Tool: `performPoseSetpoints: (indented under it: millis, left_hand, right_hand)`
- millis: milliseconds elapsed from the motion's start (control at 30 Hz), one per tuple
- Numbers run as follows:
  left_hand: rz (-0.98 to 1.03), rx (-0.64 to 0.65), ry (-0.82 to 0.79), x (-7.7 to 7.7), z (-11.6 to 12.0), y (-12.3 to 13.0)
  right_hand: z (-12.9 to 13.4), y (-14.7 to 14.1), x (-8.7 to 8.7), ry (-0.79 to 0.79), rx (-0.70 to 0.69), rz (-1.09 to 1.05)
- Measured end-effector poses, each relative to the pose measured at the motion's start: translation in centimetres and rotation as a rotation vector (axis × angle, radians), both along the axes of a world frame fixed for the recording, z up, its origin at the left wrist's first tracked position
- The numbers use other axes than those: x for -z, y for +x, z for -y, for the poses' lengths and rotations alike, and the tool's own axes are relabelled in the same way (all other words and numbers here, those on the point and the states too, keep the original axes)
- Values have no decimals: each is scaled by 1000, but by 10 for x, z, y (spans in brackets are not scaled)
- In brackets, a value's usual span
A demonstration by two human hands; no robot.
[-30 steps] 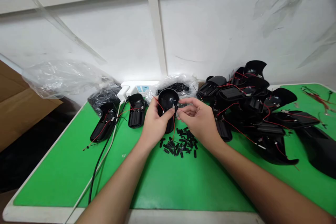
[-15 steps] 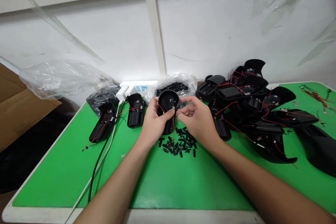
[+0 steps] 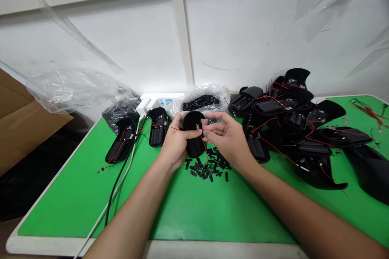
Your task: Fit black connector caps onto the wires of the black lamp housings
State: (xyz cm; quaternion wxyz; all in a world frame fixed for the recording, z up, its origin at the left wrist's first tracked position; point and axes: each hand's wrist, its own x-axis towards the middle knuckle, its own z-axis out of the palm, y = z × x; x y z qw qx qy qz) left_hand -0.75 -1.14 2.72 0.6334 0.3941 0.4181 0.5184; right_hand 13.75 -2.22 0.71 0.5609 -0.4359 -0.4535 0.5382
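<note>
My left fingers [image 3: 182, 126] grasp the black plastic housing [image 3: 192, 122]; my right fingers [image 3: 210, 127] close at its edge, gripping what I cannot tell.

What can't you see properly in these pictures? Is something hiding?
All in the head view:
- The left hand covers much of the black plastic housing.
- The right hand hides whatever its fingertips touch.
- The small black pieces are too small to make out.
- The heap of black housings overlaps, hiding the lower ones.
- One black housing is cut off by the right edge.
</note>
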Motion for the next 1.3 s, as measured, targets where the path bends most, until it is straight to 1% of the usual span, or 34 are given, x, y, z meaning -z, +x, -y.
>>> performPoseSetpoints:
  millis: [133, 233, 333, 500, 600, 800, 900, 1000, 1100, 1200, 1300]
  left_hand:
    - [95, 9, -90, -3, -1, -2]
    - [115, 12, -172, -6, -2, -4]
    - [120, 27, -226, -7, -3, -5]
    - [115, 106, -231, -4, -3, -6]
    - [100, 135, -224, -3, -1, -6]
    - [167, 154, -205, -3, 2, -2]
    - [171, 105, -175, -3, 3, 4]
    - [125, 35, -157, -4, 5, 10]
    - [83, 1, -155, -4, 5, 12]
    - [75, 23, -160, -4, 5, 11]
    - [109, 55, -218, -3, 5, 8]
  right_hand:
    - [-1, 0, -3, -28, -1, -36]
    - [-1, 0, -1, 29, 18, 23]
    - [0, 0, 1, 137, 70, 223]
    - [4, 2, 0, 341, 47, 592]
    - [6, 4, -3, 426, 57, 713]
    - [6, 5, -2, 393, 63, 727]
    - [6, 5, -3, 403, 85, 749]
    - [6, 5, -3, 455, 117, 805]
    - [6, 5, -1, 497, 143, 857]
    - [6, 6, 1, 522, 168, 897]
    - [6, 6, 3, 537, 170, 934]
